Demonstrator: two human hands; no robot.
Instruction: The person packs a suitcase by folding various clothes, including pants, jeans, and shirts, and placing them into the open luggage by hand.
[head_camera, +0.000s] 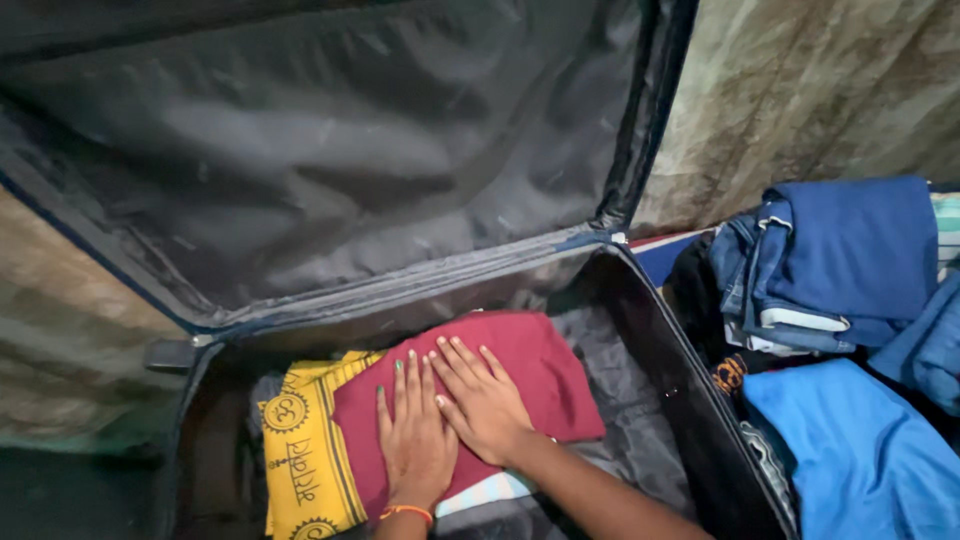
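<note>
Both my hands lie flat, palms down, on a folded maroon garment (530, 360) inside an open black suitcase (655, 370). My left hand (415, 440) wears an orange thread at the wrist. Beside it, my right hand (485, 400) partly overlaps the left hand's fingers. Under the maroon garment lies a yellow cloth with dark printed symbols (300, 450). A pale striped cloth (490, 490) peeks out below my wrists. Neither hand grips anything.
The suitcase lid (330, 150) stands open against a mottled wall (820, 90). To the right of the case is a heap of clothes: a folded dark blue garment (850, 250), a bright blue garment (860, 450) and dark pieces (710, 300).
</note>
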